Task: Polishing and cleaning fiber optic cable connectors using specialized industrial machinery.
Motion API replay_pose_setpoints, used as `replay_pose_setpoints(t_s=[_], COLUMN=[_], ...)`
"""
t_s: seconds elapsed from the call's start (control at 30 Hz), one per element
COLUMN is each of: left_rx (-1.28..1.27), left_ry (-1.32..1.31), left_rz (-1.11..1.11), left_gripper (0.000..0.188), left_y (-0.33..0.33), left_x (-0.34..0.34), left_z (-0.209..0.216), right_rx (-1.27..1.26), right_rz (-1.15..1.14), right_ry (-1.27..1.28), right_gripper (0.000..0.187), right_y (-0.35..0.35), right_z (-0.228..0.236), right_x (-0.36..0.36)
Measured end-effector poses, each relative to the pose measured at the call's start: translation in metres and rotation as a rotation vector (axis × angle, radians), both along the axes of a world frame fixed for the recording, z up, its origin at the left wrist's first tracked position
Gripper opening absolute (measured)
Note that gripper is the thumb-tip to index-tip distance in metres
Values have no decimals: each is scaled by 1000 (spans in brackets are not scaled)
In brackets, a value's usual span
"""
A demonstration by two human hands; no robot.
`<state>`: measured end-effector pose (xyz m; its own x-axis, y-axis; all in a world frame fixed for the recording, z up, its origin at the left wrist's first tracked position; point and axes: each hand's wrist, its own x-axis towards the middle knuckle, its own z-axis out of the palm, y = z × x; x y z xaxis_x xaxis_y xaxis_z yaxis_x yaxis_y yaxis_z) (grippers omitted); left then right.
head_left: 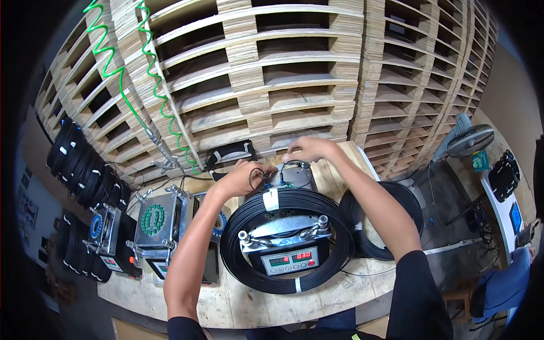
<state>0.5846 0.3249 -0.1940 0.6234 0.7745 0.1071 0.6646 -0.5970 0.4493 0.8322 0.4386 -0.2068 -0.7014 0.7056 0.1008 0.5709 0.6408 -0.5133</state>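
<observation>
A large coil of black cable (229, 249), tied with white bands, leans around a tester box with a lit digital display (290, 261). Behind the coil's top is a metal plate (303, 177) with small green and blue connectors (281, 184). My left hand (247, 177) is closed at this plate's left side, on a short looped end of the black cable. Over the plate's far edge my right hand (310, 149) has its fingers bent into a pinch, close to another thin cable loop. What its fingertips hold is too small to make out.
To the left stand two similar boxes, one with a ring of green connectors (153, 219), one with blue (97, 226). Another black coil (396, 198) lies at right. Pallets (243, 73) rise behind the wooden table (249, 309). Green spiral hoses (148, 56) hang left; a fan (470, 140) stands right.
</observation>
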Motion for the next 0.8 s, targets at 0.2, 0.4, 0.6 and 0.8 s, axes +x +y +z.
replay_pose_setpoints(t_s=[0.2,0.4,0.6,0.8], left_rx=[-41,-99,-71,-34], left_ry=[11,-41,-30,-83], left_rz=[160,34,37,-31], left_gripper=[57,57,57,68], left_y=[-3,13,11,11], left_x=[14,11,-2,15], left_z=[3,-9,-12,-1], right_rx=[-280,-577,-839,-749], right_rz=[-271,-511,-271,-120], right_ry=[-104,516,990,1012], right_gripper=[48,26,29,21], right_y=[5,17,-39,-19], right_z=[-6,-37,-48,-69], right_x=[-17,33,64,56])
